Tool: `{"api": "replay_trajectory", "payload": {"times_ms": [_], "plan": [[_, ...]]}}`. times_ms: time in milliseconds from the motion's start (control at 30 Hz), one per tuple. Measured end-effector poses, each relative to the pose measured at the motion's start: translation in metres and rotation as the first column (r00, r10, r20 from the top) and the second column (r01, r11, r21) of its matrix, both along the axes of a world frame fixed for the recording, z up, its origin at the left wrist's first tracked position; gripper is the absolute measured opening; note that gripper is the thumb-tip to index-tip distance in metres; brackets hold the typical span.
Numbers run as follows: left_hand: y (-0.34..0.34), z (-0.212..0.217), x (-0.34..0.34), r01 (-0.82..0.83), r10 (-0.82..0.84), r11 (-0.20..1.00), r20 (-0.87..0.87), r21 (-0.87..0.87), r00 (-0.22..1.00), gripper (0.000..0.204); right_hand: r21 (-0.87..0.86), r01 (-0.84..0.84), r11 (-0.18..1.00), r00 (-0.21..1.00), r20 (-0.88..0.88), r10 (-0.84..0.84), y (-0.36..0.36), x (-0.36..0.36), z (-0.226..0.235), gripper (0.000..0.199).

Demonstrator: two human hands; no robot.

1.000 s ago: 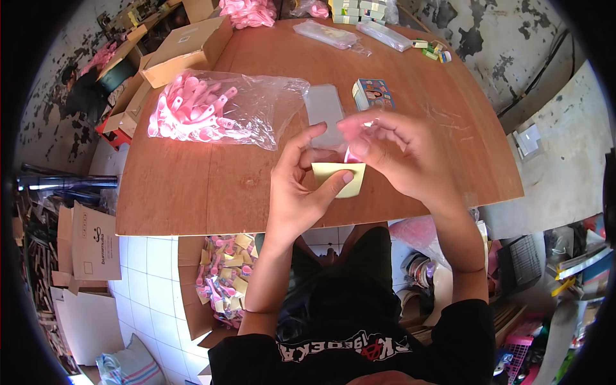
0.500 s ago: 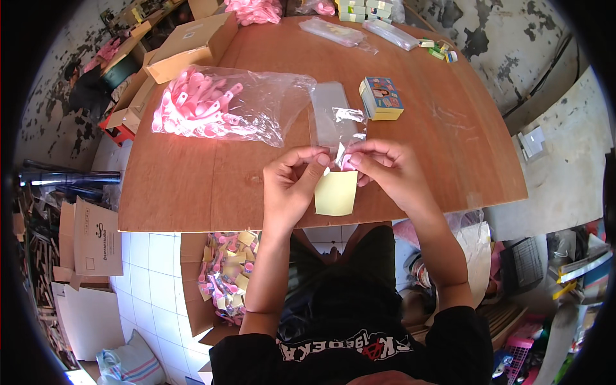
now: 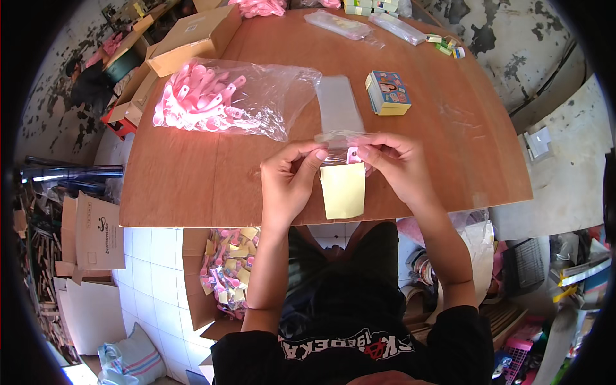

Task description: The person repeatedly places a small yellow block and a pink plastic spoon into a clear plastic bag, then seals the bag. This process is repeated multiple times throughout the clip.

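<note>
The left hand (image 3: 292,176) pinches the top left corner of a small clear sleeve (image 3: 342,173), thumb and forefinger closed on it. The right hand (image 3: 394,163) pinches the top right corner in the same way, so the mouth of the sleeve is kept stretched between both hands. Inside hangs a pale yellow card (image 3: 343,190), and a small pink piece (image 3: 352,154) sits at the top edge, just beside the right fingertips. The sleeve is held above the near edge of the worktop (image 3: 192,186), probably so the card can hang straight down.

At 12 o'clock from the hands lies a stack of empty clear sleeves (image 3: 338,106), near enough to reach. At 1 o'clock stands a small pile of printed cards (image 3: 388,93). At 10 o'clock lies a clear bag of pink plastic pieces (image 3: 218,96). At 7 o'clock, below the worktop, an open cardboard box (image 3: 224,269) holds packed pieces.
</note>
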State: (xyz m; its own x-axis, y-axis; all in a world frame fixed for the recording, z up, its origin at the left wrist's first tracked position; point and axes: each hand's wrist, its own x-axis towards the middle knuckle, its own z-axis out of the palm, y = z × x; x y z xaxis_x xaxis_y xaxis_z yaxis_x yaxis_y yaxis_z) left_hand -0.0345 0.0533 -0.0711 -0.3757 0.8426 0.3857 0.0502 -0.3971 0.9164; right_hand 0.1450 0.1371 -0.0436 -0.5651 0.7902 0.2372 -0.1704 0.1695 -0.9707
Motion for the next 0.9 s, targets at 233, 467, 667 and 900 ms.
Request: {"api": "replay_trajectory", "payload": {"times_ms": [233,467,667,900], "plan": [[-0.006,0.006,-0.003,0.065,-0.064,0.997,0.051,-0.033,0.997,0.016,-0.103,-0.06,0.993,0.998,0.007,0.061,0.002,0.004,0.001,0.015],[-0.009,0.009,-0.008,0.179,-0.178,0.984,0.075,-0.005,0.981,0.015,-0.013,-0.17,0.985,0.985,-0.009,0.17,0.008,0.008,-0.002,0.013],[-0.012,0.008,-0.008,0.18,-0.176,0.983,0.087,-0.041,0.981,0.014,0.009,-0.151,0.988,0.985,0.086,0.15,0.004,0.009,0.007,0.009],[-0.011,0.01,-0.008,0.17,-0.169,0.985,0.059,-0.01,0.984,0.019,0.097,-0.178,0.979,0.979,0.119,0.166,0.006,0.012,0.005,0.012]]}}
